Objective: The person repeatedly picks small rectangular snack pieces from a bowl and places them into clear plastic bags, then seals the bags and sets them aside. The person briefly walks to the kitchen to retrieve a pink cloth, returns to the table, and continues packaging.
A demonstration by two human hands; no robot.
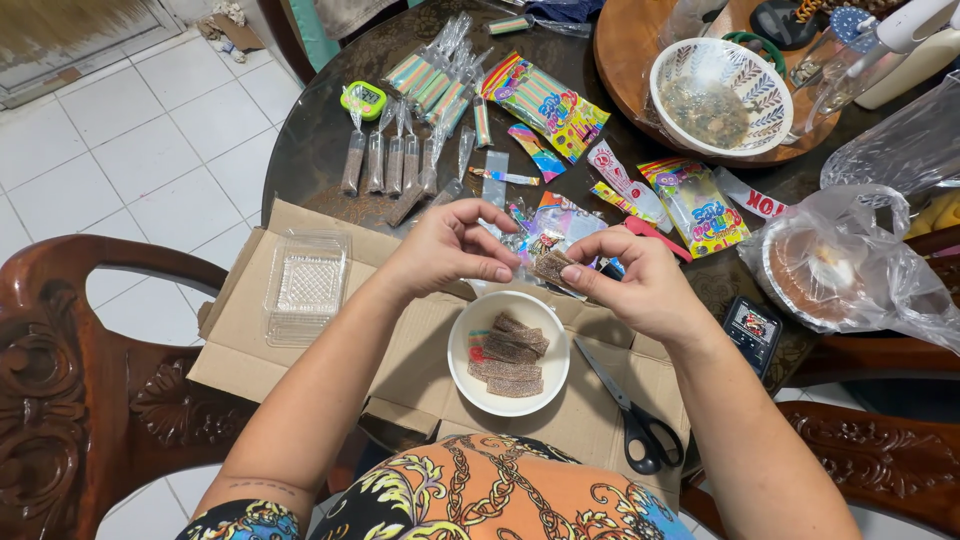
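Right hand (640, 285) pinched on a brown sugared candy strip (550, 266), held just above the white bowl (462, 345). Left hand (450, 250) close beside, fingers curled, thumb and forefinger near together, nothing clearly between them; contact with the strip not certain. More strips (510, 355) piled in the bowl, on flattened cardboard (250, 340). Scissors (625, 405) right of the bowl. Clear tray (308, 285) to the left. Filled thin bags (385, 160) farther back on the dark table (310, 150).
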